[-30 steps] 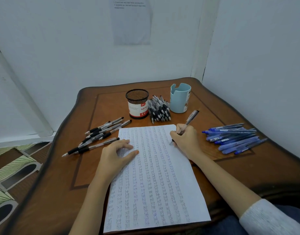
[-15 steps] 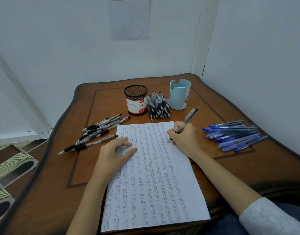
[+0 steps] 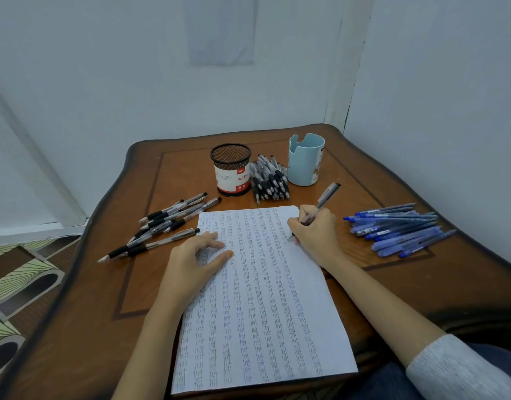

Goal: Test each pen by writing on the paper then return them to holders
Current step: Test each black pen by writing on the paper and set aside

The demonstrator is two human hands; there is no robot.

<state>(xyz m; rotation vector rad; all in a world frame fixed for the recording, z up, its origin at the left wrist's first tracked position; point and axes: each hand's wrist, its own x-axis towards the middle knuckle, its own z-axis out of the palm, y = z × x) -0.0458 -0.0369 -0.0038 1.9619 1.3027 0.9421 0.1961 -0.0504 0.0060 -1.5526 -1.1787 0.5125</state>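
one wide-angle view, worn on the person's head, looks forward and steeply down across the wooden table point(image 3: 450, 284). it sits close over the near edge, so the paper point(image 3: 265, 298) fills the lower centre almost to the bottom border. the mesh holder point(image 3: 232, 171) and the blue holder point(image 3: 304, 163) stand mid-view near the far edge. white walls point(image 3: 133, 82) fill the upper third, patterned floor point(image 3: 23, 284) shows at left, and straight lines bow toward the borders.

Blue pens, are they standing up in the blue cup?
No, the blue pens lie in a pile on the table, apart from the blue cup.
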